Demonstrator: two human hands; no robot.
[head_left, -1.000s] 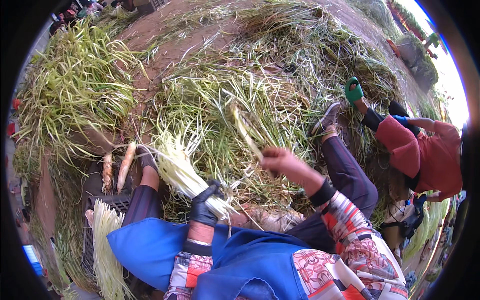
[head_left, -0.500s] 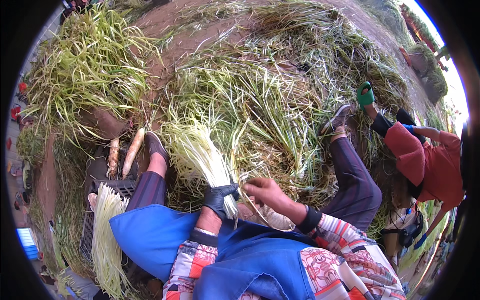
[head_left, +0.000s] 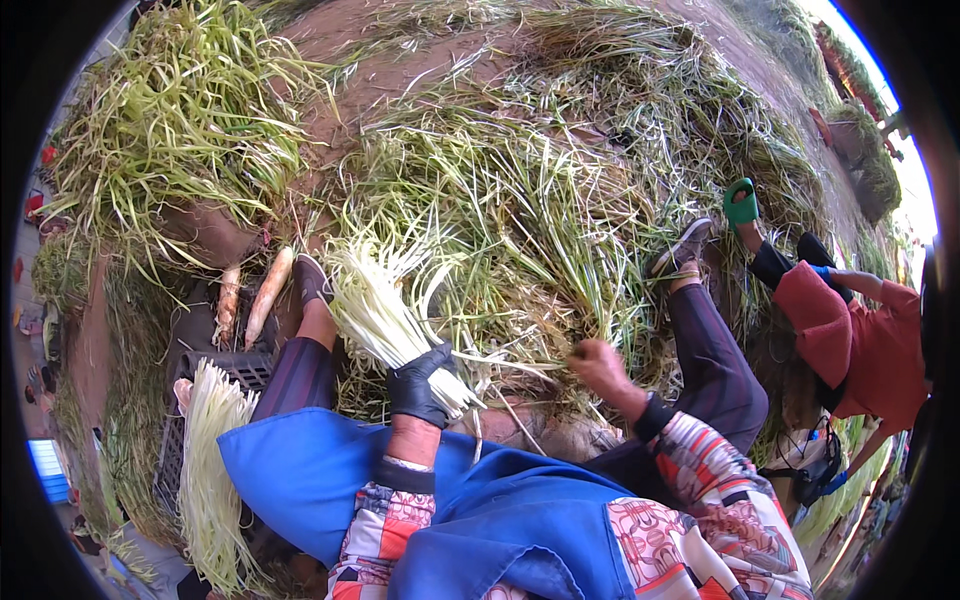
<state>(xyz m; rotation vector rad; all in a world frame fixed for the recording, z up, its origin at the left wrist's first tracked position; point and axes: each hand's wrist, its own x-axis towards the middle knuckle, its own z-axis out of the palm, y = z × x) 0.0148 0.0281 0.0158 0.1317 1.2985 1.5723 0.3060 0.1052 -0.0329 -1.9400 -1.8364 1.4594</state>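
Observation:
My left hand point(head_left: 420, 385), in a black glove, is closed round the white stem ends of a bunch of pale garlic chives point(head_left: 385, 310). The bunch slants up and to the left, its yellow-green leaves spreading over the heap. My bare right hand point(head_left: 606, 370) is apart from it, to the right, with fingers curled in. A thin pale strand point(head_left: 520, 366) runs from the bunch toward that hand; whether the fingers hold its end cannot be made out. Another bundle of pale chives point(head_left: 215, 470) lies to my left, against a dark plastic crate point(head_left: 172, 450).
A heap of loose green leaves point(head_left: 530, 220) covers the ground between my legs. Beyond the crate lie two long pale, rust-marked pieces point(head_left: 268, 300) and a big leafy pile point(head_left: 190, 130). At the right, a person in red point(head_left: 880, 350) sits close to my knee.
My right hand has moved away from the bunch, to the right and slightly up. The left hand has shifted slightly up and left, and the bunch now tilts further left.

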